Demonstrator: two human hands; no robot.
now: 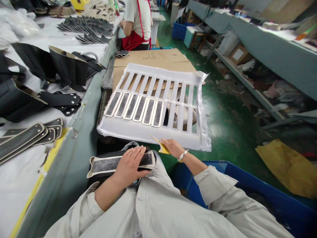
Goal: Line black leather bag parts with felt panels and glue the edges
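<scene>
On my lap lies a black bag [102,174], its base turned up and showing a dark strip panel with a cream border. My left hand [131,165] rests flat across that base, fingers stretched out and thumb on the near side. My right hand [174,147] pinches a thin yellow card-like piece [163,148] with a pointed end, close to the near edge of a white slotted tray [148,129]. Several cream-edged dark strip panels [145,110] lie side by side in the tray's near row. A bracelet is on my right wrist.
A long table [49,175] at left bears black bag parts [70,67] and long dark straps [24,137]. Cardboard [158,59] lies beyond the tray. A blue bin [189,185] stands at my right. A person in a red apron [137,26] is ahead; shelving [247,71] lines the right.
</scene>
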